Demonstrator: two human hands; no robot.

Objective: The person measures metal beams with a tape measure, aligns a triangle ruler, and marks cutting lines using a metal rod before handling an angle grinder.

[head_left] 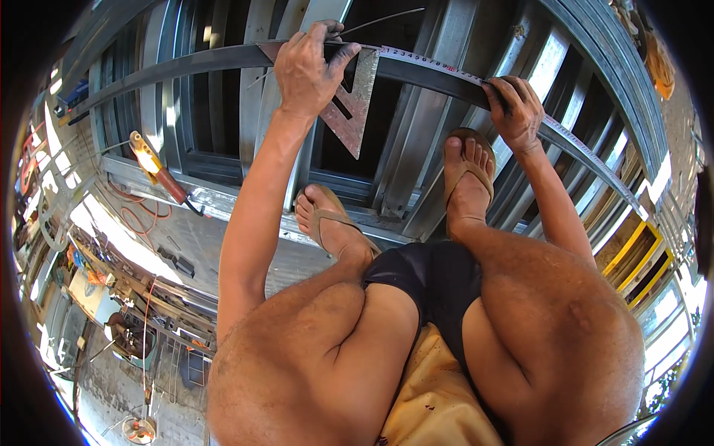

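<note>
A long dark metal bar [190, 65] runs across in front of me, with a tape measure's blade [416, 58] stretched along its right part. My left hand [305, 74] is closed over a worn, slotted triangle square [362, 93], pressing it to the bar. From behind its fingers sticks out a thin rod [383, 18]; its grip is partly hidden. Farther right, my right hand [515, 111] pinches the tape and bar, thumb on the near face and fingers over the top.
Beneath lies a frame of galvanized steel channels [405, 149] with dark gaps, my sandalled feet [470, 175] on it. A brown-handled tool resembling an electrode holder [160, 167] rests at the left edge. Yellow metal rails [632, 260] stand right; cables and clutter lie on the left floor.
</note>
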